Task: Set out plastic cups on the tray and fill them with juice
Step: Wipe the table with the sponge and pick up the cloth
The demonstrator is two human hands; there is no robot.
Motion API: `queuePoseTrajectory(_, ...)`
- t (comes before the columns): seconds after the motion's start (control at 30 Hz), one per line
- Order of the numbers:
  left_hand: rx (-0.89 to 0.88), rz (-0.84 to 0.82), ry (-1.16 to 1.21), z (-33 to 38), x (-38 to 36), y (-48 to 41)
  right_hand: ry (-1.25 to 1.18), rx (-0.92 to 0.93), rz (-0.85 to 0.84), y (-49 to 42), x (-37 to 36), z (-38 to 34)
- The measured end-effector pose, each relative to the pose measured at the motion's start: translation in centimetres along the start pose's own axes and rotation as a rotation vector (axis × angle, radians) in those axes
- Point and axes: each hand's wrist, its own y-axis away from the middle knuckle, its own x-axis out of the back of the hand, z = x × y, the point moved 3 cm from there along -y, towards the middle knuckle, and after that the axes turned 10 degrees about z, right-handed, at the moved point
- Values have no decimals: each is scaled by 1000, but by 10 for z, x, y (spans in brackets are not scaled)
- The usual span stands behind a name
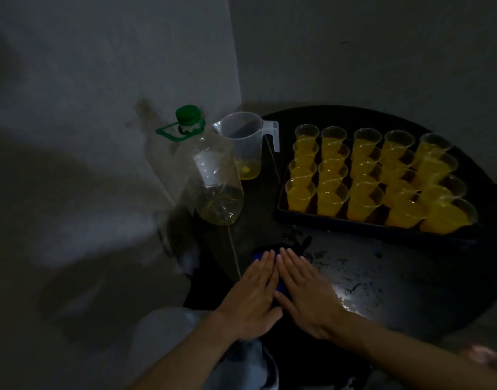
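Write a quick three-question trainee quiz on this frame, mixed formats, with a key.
1. True or false: the cups on the tray are empty.
2. The bottle has a cap that is: A red, B green, C missing.
3. Fill in: the ___ stands between bottle and tray.
Key: 1 false; 2 B; 3 jug.

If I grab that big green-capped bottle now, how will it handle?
Probably light: the bottle holds only a shallow layer of liquid at its base. Its thin clear walls will likely flex when squeezed. Tall and nearly empty, it may tip if nudged near the green cap.
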Motion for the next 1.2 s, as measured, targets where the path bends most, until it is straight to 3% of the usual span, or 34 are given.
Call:
queuePoseTrajectory(0.3,66,-63,-22,-40,7,17,-24,29,26,-33,-17,-39)
queuePoseTrajectory(0.6,84,-86,-5,-104,21,28,-96,69,-67,-86,-28,-80)
queuePoseTrajectory(1.2,96,-55,57,-120,23,-18,-52,47,-65,-122,-31,-44)
